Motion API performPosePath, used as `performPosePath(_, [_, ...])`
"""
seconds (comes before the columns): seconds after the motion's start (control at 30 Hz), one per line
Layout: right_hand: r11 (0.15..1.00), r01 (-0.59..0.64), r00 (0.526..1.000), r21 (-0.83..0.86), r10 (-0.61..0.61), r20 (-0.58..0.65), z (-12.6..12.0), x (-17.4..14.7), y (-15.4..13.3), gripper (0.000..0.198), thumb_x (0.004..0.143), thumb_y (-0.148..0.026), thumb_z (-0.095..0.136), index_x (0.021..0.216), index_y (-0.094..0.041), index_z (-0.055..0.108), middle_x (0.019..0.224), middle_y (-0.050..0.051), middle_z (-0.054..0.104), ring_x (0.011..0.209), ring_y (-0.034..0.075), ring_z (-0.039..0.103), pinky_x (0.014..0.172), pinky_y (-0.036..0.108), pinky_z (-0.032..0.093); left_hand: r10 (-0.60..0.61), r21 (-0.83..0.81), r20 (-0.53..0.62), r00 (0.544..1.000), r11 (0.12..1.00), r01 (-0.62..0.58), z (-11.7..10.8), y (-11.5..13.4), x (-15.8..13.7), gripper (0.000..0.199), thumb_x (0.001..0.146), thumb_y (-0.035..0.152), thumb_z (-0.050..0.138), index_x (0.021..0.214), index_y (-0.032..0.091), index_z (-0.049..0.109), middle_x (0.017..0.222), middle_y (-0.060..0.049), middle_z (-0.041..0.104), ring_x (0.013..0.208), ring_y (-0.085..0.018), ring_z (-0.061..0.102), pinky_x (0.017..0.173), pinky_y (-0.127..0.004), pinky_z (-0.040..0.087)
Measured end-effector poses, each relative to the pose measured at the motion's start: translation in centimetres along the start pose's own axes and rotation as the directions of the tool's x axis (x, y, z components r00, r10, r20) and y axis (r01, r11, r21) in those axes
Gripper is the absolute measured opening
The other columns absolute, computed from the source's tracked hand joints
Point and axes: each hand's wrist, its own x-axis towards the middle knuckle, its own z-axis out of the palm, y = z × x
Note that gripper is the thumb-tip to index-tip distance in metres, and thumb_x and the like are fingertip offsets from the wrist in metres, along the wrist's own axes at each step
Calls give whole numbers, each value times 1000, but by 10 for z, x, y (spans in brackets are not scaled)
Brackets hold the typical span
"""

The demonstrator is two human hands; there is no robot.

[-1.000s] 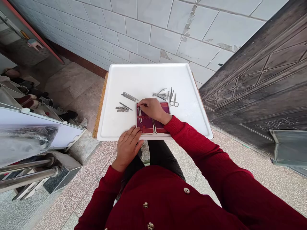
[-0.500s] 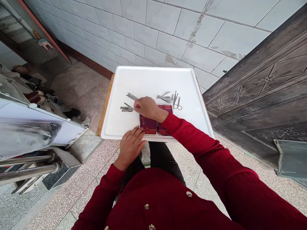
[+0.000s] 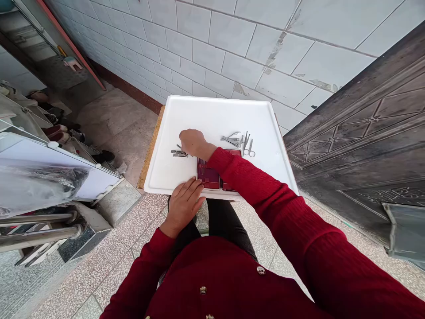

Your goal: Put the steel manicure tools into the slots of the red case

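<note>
An open manicure case (image 3: 210, 173) with a dark red lining lies near the front edge of a white board (image 3: 212, 110). My left hand (image 3: 185, 200) rests with fingers stretched out on the case's lower left corner. Beyond the case, my right hand (image 3: 193, 142) is lowered with curled fingers over the place where thin metal tools lay; its fingertips and anything in them are hidden. Just left of it are nail clippers (image 3: 179, 153). To the right lie cuticle nippers (image 3: 230, 139), slim metal tools (image 3: 246, 139) and small scissors (image 3: 250, 149).
A tiled wall (image 3: 199, 48) rises behind the board, and a dark patterned door (image 3: 358, 119) stands at the right. On the left are a rack with shoes (image 3: 56, 133) and metal rails (image 3: 40, 237).
My right hand has moved forward from the clippers and case to cover the thin metal tools. My left hand stays on the case's corner. The view has shifted slightly.
</note>
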Motion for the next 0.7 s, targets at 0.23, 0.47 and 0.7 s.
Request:
performPosePath(0.23, [1000, -2, 999, -6, 2, 40, 0, 12, 0, 26, 74, -5, 76, 99, -12, 78, 96, 22, 78, 98, 41, 75, 79, 45, 61, -24, -13, 34, 999, 1000, 25, 1, 0, -1, 31, 104, 30, 58, 132, 20, 67, 137, -10, 72, 136, -26, 62, 110, -43, 49])
performPosePath(0.47, [1000, -16, 998, 17, 15, 60, 4, 21, 4, 31, 65, -5, 79, 95, -14, 77, 86, 19, 78, 91, 41, 77, 78, 47, 65, -28, -18, 35, 999, 999, 28, 2, -1, -2, 31, 104, 30, 58, 133, 21, 67, 138, -10, 71, 136, -27, 62, 110, -43, 49])
performPosePath(0.7, [1000, -7, 999, -27, 8, 48, -1, 17, 3, 29, 70, -14, 81, 99, -15, 77, 96, 20, 78, 95, 41, 76, 77, 45, 64, -8, -3, 11, 1000, 1000, 8, 0, 0, 0, 30, 104, 29, 58, 131, 19, 67, 136, -10, 72, 135, -27, 63, 108, -43, 50])
